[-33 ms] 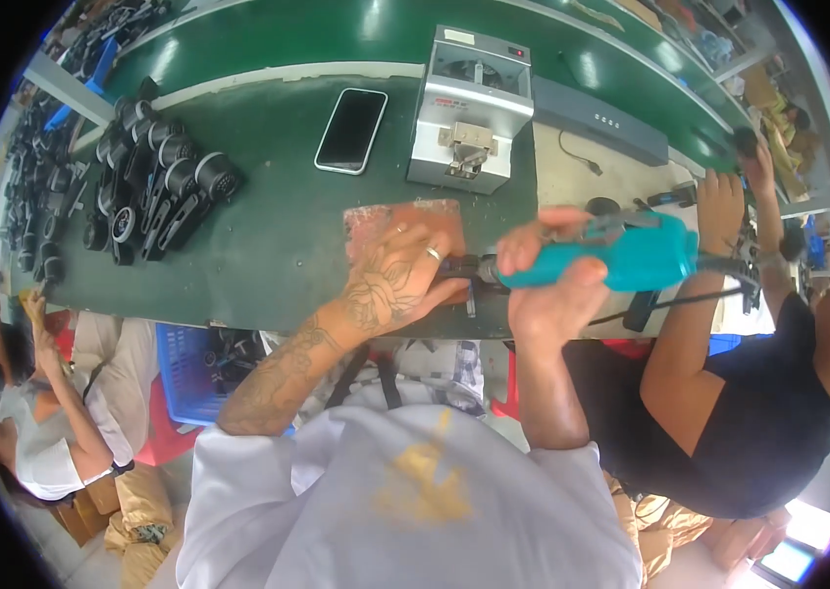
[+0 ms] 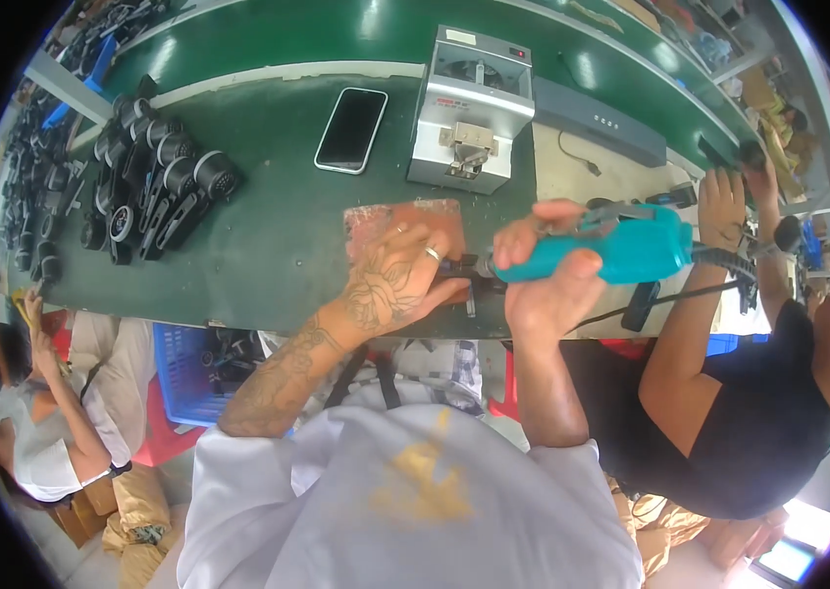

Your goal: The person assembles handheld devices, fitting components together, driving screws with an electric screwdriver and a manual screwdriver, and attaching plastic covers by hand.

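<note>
A: At centre frame, item one: right hand, grip wrapped full round a teal power screwdriver, the tool lying level with its nose pointing toward the left hand.

B: And the other hand?

A: Item two: left hand, ringed and tattooed, grip narrow, fingers pressed down over a small dark part at the near edge of a worn reddish pad. What the part is cannot be told; the fingers cover most of it.

B: Handling note?

A: My judgement: keep the bit square to the part, the left fingers clear of the tip, and the pad flat on the green surface so nothing skates.

B: Containers?

A: Item three: blue slatted crate, lower left under the surface edge, dark parts inside, kind unclear. Item four: brown cartons at the lower left floor, contents hidden.

B: Loose stock?

A: Black round-headed housings piled at upper left, uncontained. A phone lies face up, upper centre. A grey bench machine stands right of it. At far right, another person's hands work separately.
</note>
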A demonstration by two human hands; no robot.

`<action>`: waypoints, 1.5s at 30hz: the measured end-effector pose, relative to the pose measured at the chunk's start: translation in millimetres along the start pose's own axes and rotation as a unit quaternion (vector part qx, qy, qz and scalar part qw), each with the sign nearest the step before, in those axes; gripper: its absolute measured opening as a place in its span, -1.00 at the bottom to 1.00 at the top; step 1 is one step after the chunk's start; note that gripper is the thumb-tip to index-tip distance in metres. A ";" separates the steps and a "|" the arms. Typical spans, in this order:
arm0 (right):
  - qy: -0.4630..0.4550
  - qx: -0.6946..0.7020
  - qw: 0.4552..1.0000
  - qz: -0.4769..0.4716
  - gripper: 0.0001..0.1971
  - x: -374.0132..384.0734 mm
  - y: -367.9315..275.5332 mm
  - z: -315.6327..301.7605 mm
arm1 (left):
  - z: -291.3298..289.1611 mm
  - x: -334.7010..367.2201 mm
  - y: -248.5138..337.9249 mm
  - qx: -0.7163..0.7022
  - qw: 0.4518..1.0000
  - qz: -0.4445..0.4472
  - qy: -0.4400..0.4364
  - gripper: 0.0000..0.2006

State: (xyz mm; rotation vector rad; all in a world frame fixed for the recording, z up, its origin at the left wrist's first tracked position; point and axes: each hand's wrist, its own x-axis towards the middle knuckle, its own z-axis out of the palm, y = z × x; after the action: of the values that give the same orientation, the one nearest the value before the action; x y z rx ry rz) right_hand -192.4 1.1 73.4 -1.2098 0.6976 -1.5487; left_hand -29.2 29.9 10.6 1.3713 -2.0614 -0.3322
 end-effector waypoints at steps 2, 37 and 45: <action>-0.011 -0.031 0.999 -0.010 -0.19 3.5 5.3 7.1 | 4.4 -4.4 -6.3 -0.052 0.998 0.000 0.025 -0.65; -0.208 -0.524 0.826 -0.005 -0.36 -91.8 6.6 -3.1 | 18.6 -58.8 76.2 -0.850 0.325 -0.396 0.125 -0.54; -0.080 -0.272 0.957 0.068 -0.37 -93.3 -10.8 -13.0 | 20.5 -61.4 74.1 -0.876 0.323 -0.331 0.136 -0.61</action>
State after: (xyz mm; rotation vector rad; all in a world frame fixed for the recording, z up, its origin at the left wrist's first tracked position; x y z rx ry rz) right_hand -209.3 90.2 45.8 -1.6298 1.1176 -1.1578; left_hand -80.7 113.7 11.6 0.3835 0.1677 -1.7466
